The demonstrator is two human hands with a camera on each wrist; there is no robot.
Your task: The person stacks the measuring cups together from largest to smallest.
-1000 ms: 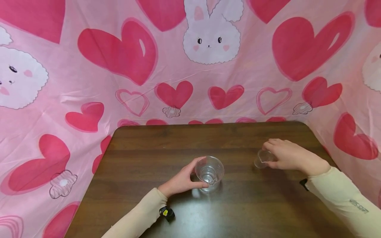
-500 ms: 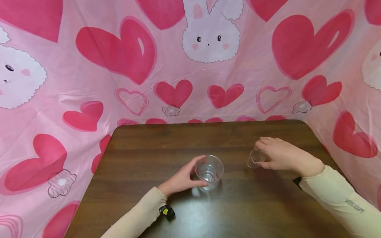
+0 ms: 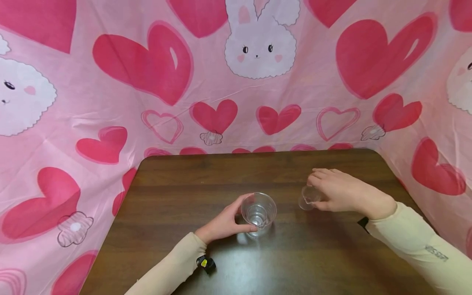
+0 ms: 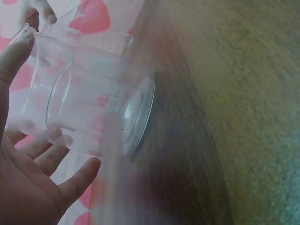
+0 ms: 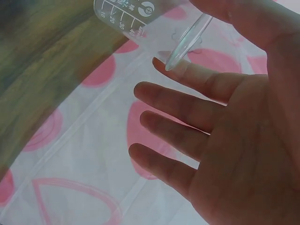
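My left hand [image 3: 225, 223] holds a large clear glass beaker [image 4: 101, 70] near the table's middle, thumb on one side and fingers round the other. A smaller beaker [image 3: 257, 215] sits nested inside it, its rim visible through the wall in the left wrist view. To the right, my right hand [image 3: 343, 191] pinches a small clear beaker [image 3: 306, 199] by its rim between thumb and index finger. White measuring marks show on this small beaker [image 5: 124, 18] in the right wrist view; the other fingers stretch away from it. It looks raised above the table and apart from the large beaker.
The dark brown wooden table [image 3: 177, 176] has rounded far corners. Pink cloth [image 3: 206, 90] printed with hearts and rabbits hangs behind it and along both sides. A black strap [image 3: 207, 264] is on the left wrist.
My right hand has moved left with the small beaker, closer to the large one. The left hand and the nested beakers have stayed in place.
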